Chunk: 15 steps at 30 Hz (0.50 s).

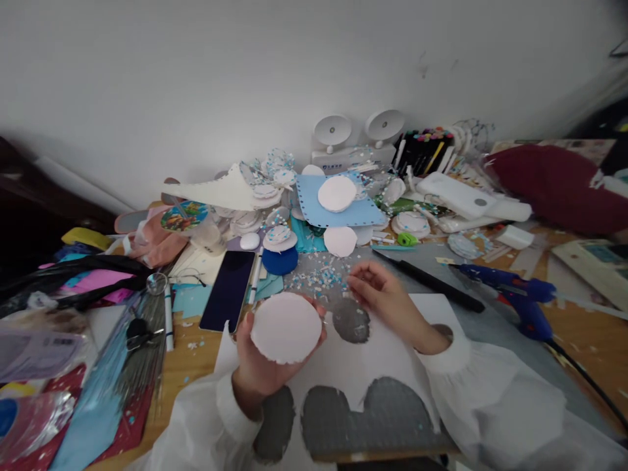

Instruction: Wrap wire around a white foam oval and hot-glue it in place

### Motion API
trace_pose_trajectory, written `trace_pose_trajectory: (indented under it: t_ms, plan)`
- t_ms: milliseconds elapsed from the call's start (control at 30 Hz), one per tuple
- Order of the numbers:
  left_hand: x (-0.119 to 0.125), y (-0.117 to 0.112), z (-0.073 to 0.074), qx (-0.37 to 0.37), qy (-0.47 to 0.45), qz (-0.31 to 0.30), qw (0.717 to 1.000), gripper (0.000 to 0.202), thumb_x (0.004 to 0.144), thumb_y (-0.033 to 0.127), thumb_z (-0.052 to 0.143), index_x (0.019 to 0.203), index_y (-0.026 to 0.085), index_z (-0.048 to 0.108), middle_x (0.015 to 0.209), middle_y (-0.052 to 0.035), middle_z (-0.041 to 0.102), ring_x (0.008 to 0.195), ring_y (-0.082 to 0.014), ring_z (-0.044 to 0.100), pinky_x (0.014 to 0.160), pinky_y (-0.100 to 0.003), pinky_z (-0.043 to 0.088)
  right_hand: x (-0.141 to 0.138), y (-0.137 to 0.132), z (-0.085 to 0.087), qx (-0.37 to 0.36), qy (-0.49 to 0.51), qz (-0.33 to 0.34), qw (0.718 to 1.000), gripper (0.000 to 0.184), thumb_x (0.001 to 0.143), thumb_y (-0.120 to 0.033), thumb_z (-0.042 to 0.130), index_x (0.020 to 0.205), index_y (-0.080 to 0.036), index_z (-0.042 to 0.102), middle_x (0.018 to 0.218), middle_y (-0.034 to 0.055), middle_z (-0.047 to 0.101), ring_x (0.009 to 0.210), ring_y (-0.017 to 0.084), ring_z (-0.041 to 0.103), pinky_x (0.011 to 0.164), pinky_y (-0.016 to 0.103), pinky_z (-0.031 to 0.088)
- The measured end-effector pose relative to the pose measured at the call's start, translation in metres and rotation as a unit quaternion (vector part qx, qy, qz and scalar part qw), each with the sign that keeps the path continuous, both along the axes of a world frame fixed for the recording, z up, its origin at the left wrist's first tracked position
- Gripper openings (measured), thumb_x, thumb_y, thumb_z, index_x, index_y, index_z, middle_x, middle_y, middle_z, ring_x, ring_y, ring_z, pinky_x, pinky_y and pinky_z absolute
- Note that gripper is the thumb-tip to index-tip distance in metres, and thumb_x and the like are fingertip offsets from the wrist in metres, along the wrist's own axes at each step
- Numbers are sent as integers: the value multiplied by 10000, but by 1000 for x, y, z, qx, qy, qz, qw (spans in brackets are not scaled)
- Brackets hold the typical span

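My left hand (267, 369) holds a white disc with a rough, torn-looking edge (287, 327) by its rim, flat face turned up toward me. To its right, my right hand (380, 291) hovers over the mat with fingers curled and thumb and fingertips close together. Whatever may be between those fingertips is too small or hidden to make out. Just beyond them lies a scatter of small blue and white bits (316, 275). Under both hands is a white sheet with round cut-outs (338, 373), the grey cutting mat (392, 409) showing through its holes.
A black-handled knife (432, 281) and a blue glue gun (520, 291) lie on the right. A phone (228, 291) and a white pen (256, 278) are on the left. Behind, another white disc (337, 193) rests on a light-blue sheet (314, 209), near a marker box (424, 150).
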<state>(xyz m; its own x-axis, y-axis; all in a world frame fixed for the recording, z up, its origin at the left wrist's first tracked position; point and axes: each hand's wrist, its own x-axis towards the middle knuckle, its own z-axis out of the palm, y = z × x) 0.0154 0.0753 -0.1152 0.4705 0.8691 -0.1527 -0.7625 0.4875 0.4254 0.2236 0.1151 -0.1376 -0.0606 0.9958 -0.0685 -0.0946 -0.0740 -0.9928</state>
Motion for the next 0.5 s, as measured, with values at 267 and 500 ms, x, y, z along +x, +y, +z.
trace_pose_trajectory:
  t_ms: [267, 500]
  plan:
    - [2, 1, 2, -6, 3, 11, 1000, 557, 616, 621, 706, 936, 165, 690, 912, -93, 689, 894, -230, 628, 775, -318, 519, 2, -5, -1, 15, -1, -36, 999, 208, 807, -402, 654, 750, -205, 621, 616, -13, 573, 519, 115, 497, 457, 236, 384]
    - [4, -2, 5, 21, 9, -6, 1000, 571, 610, 604, 724, 942, 140, 714, 911, -107, 691, 869, -232, 622, 766, -306, 512, 9, -11, 6, 93, -4, 10, 996, 288, 873, -456, 540, 753, -231, 674, 756, 33, 625, 675, 176, 562, 608, 303, 468]
